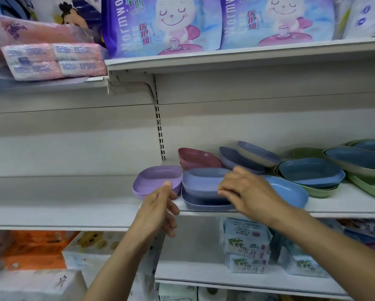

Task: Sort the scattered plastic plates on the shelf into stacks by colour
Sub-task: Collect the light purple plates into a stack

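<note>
Two bare forearms reach up from below. At their ends, the right hand (249,192) arches over one end of two periwinkle plates (204,183), thumb above and fingers (224,192) bent toward the rim. The hand hides that edge, so I cannot tell whether it pinches the top plate or only touches it. The left hand (160,205) hangs loosely curled and holds nothing, probably waiting to steady or receive.

The two periwinkle plates lie one on the other, slightly askew, so I judge this colour is the one being gathered. Just left of the grip sits the purple stack (158,180), squared up like a finished colour. It holds several plates, but the rims are too fine to count.

Beyond the grip, against the back wall, lean the pink plates (198,158), at least two nested, and two slate plates (238,159), tipped as if simply dropped there. Right of the wrist, one bright blue plate (290,192) lies flat and alone. Farther right is a mixed pile (310,172), one blue plate on green and beige ones, then more blues and greens (368,185) overlapping, unsorted.

All of them share one shelf (334,205). Leaf-print packs (247,246) sit below the hands and purple bags (160,25) above.
</note>
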